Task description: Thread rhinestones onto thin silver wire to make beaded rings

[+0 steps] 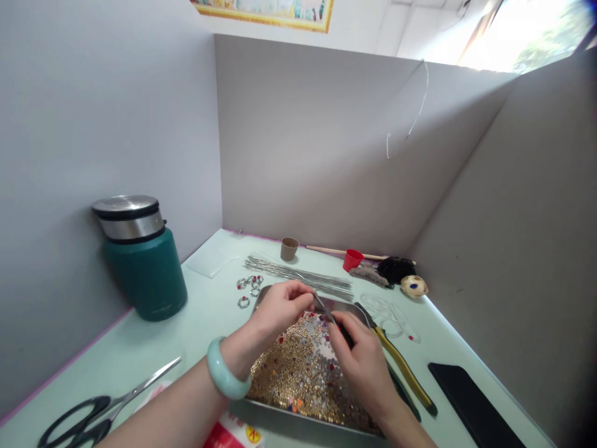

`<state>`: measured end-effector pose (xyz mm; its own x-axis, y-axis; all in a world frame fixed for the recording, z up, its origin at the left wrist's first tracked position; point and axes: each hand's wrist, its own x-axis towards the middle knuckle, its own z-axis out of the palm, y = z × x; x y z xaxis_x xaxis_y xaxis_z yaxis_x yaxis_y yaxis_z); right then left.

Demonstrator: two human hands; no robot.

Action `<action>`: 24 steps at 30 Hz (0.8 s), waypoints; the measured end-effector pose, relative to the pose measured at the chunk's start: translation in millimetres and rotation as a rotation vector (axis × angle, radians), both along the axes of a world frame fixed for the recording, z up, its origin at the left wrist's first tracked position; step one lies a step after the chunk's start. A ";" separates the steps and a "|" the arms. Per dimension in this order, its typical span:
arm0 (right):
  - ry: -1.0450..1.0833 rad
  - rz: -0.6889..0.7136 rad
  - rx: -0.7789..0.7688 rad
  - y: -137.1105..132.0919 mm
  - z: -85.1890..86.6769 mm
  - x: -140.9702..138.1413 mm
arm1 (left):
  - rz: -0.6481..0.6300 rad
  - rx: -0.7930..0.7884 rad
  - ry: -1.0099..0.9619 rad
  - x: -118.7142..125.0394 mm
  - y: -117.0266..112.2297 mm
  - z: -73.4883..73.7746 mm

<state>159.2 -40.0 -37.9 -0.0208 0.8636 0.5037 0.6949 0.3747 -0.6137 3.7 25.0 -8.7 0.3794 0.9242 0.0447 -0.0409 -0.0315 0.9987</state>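
Observation:
Above the metal tray (317, 418) of gold beads, my left hand (291, 300) is closed in a pinch; what lies between its fingertips is too small to make out. A pale green bangle (222, 372) circles that wrist. My right hand (359, 354) is wrapped round a slim tool (323, 306) with a silver front and a dark grip, its exact kind partly hidden by the fingers. The tool's tip reaches the left fingertips. Red, purple and orange pieces are scattered among the gold beads (289, 367) below both hands.
Scissors (116, 404) lie at left near a green flask (144, 267). Beaded rings (244, 302), wire lengths (317, 279), a brown cup (289, 249) and red cup (353, 259) sit behind. Yellow-handled pliers (405, 367), clear cord (392, 317) and a black phone-like slab (471, 404) lie right.

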 end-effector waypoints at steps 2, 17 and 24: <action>0.002 0.004 0.009 0.6 -1.1 0.8 | -0.058 -0.097 -0.098 -0.3 -0.5 1.6; -0.045 -0.003 0.024 -1.4 -0.5 -1.0 | -0.019 -0.170 -0.249 -2.1 -1.9 -0.4; -0.022 0.035 -0.006 -0.6 -0.6 -0.4 | 0.011 -0.108 -0.177 -0.5 -1.4 -1.5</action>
